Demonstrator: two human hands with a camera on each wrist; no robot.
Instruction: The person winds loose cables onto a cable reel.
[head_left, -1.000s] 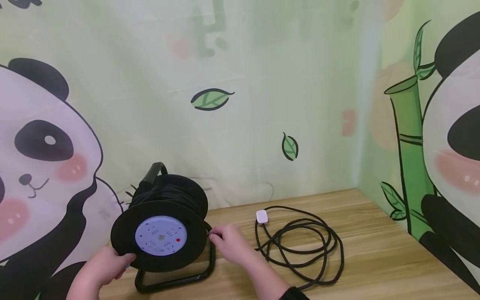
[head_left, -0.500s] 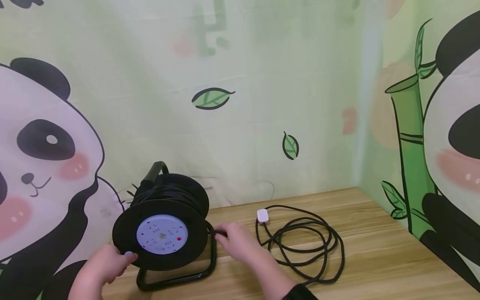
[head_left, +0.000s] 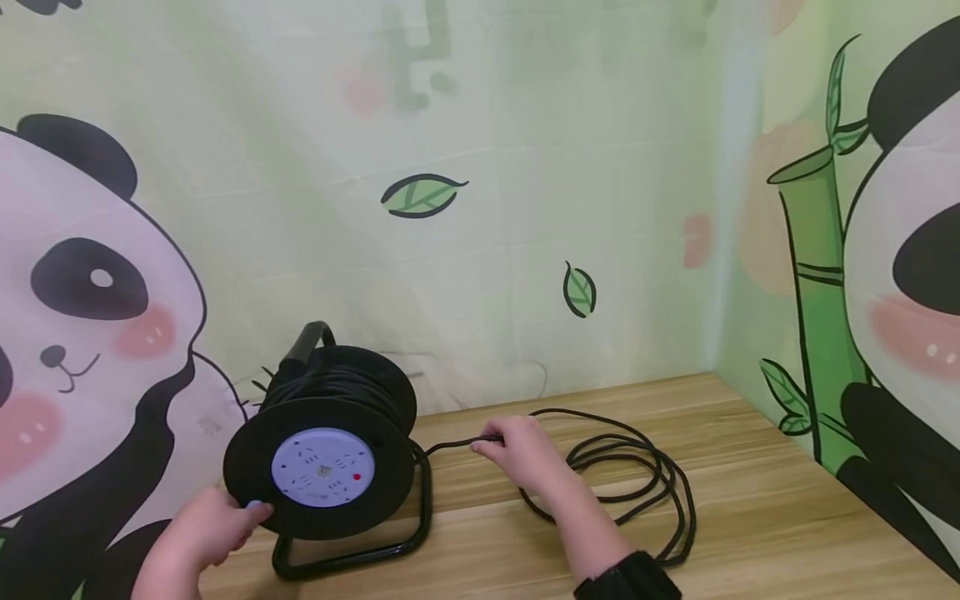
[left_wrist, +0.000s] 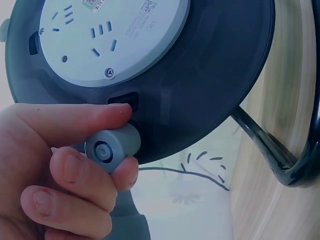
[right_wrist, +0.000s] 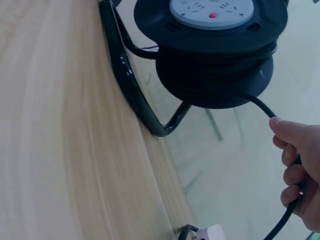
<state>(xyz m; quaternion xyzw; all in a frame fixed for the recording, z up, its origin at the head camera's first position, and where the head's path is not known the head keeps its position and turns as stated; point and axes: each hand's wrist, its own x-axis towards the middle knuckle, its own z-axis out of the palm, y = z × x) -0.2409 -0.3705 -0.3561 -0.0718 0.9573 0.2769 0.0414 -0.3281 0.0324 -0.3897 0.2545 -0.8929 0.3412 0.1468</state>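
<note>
A black cable reel (head_left: 393, 492) with a pale round socket panel (head_left: 322, 467) stands on its tube frame at the left of the table. My left hand (head_left: 213, 525) pinches the small grey crank knob (left_wrist: 112, 145) on the reel's face between thumb and fingers. To the right of the reel, my right hand (head_left: 521, 450) grips the black cable (head_left: 453, 443), its fingers curled round it. From that hand the cable runs to the drum in one direction and hangs down in the other, as the right wrist view shows.
Loose coils of cable (head_left: 678, 500) lie on the wooden table (head_left: 765, 483) at the right. A white plug (right_wrist: 212, 233) shows at the bottom of the right wrist view; in the head view the right hand hides it. A printed panda cloth (head_left: 487, 108) hangs behind.
My right hand has moved right and slightly up, away from the reel, with a stretch of cable now showing between them. The left hand stays at the knob. The coils have shifted a little.
</note>
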